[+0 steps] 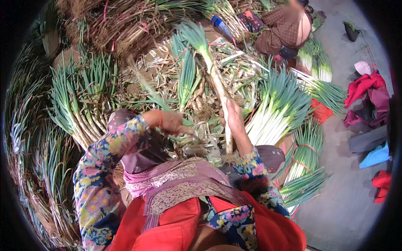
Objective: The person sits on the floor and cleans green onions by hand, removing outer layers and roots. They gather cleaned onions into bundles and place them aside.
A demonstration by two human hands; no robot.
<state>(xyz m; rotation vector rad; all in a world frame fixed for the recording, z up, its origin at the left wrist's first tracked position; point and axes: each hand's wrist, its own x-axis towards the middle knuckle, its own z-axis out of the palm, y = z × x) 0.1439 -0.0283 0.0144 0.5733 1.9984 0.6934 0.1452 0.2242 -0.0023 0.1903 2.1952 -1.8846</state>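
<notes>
A long green onion stalk (219,82) slants up and away from me, its leafy green top (196,36) at the far end and its roots (229,158) near my lap. My right hand (234,117) grips the white lower part of it. My left hand (174,122) is blurred, left of the stalk and apart from it, fingers pointing right; whether it holds anything is unclear. Just above that hand is a blurred leaf strip (150,89). Beyond my hands, a tied onion bundle (187,75) lies on dry peelings (150,73).
Cleaned white-stemmed onions (276,109) lean at my right, with tied bundles (303,157) beyond. Untrimmed onions (81,97) stand at my left, and a rooty heap (125,28) fills the back. Another person (282,29) sits at upper right. Red cloth (367,88) lies on the grey floor (339,194).
</notes>
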